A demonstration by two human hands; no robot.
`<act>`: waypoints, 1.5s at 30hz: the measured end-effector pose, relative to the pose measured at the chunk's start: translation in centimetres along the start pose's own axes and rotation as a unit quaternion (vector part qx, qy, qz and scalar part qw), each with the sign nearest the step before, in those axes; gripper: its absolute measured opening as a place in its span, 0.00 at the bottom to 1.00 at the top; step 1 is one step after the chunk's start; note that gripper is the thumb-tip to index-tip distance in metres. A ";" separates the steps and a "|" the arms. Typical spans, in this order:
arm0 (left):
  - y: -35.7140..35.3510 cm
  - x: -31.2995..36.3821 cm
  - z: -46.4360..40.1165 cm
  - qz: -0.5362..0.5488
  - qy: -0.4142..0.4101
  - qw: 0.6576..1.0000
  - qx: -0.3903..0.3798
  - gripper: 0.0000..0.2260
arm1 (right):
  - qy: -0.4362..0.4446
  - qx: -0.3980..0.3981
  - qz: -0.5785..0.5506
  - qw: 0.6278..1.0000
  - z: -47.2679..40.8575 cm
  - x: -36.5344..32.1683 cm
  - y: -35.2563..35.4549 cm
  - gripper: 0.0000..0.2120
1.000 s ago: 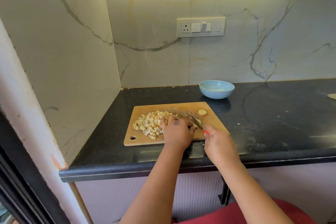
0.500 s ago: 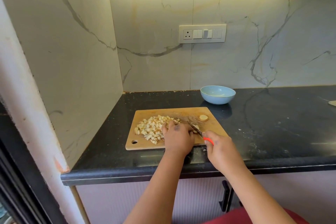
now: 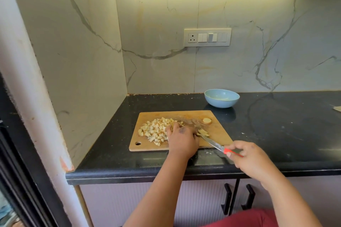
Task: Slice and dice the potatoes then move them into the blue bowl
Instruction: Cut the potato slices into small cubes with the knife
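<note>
Head view: a wooden cutting board [image 3: 219,134] lies on the black table [image 3: 286,125] at the centre of the frame. A heap of diced potato [image 3: 155,131] covers the board's left half. The left hand [image 3: 181,139] rests on the right edge of that heap, fingers curled down onto the pieces; whether they pinch any piece cannot be told. Just right of this hand sit a few freshly cut potato strips [image 3: 203,132], with the tip of the knife [image 3: 212,142] touching them. The blade slants down to the right, off the board's front edge. The right hand [image 3: 249,158], lower right of centre, grips the knife's red handle [image 3: 229,151] with its fingers wrapped round it. 1 round potato end piece [image 3: 207,121] lies alone near the board's upper right corner. The blue bowl [image 3: 222,98] stands on the table just beyond that corner, apart from the board, near the marble wall.
</note>
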State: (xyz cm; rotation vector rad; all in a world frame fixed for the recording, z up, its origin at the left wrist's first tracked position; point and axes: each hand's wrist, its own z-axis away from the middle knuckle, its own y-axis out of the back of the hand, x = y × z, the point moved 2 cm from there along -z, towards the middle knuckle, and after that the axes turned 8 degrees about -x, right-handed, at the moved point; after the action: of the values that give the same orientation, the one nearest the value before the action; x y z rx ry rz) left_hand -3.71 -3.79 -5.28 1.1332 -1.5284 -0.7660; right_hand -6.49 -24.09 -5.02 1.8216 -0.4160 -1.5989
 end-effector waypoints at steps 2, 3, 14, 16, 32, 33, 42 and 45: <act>-0.1 -0.1 0.0 0.005 -0.002 1.000 0.001 0.14 | -0.016 -0.040 -0.118 0.992 0.4 0.6 0.9 0.05; -0.1 -0.1 0.1 0.009 -0.003 1.000 0.005 0.14 | -0.020 -0.055 -0.177 0.982 0.6 0.7 1.4 0.06; -0.3 -0.1 -0.3 0.007 -0.011 1.000 0.009 0.16 | 0.050 0.191 -0.119 0.973 -6.0 -1.3 -1.0 0.07; -0.4 -0.4 -0.5 0.039 -0.016 0.999 0.012 0.14 | 0.064 0.211 -0.098 0.970 -5.9 -0.9 -1.5 0.08; -0.4 1.8 -2.1 0.058 -0.016 0.997 0.049 0.19 | 0.069 0.225 -0.070 0.969 -6.2 -0.2 -1.4 0.09; -0.3 2.3 -2.2 0.045 -0.009 0.998 0.047 0.19 | 0.069 0.225 -0.069 0.969 -6.2 -0.2 -1.4 0.09; -1.1 5.0 -3.7 -0.093 0.015 0.994 -0.063 0.10 | 0.080 0.228 -0.050 0.969 -6.0 -0.5 -1.4 0.08; -1.0 4.3 -3.8 -0.046 -0.005 0.995 -0.090 0.10 | 0.084 0.231 -0.045 0.968 -5.9 -0.5 -1.4 0.08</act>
State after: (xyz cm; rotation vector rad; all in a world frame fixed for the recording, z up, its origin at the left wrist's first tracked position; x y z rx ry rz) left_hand 0.15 -7.84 -3.60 1.0713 -1.3924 -0.9549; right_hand -1.13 -21.20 -5.44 2.3343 -0.6804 -1.4746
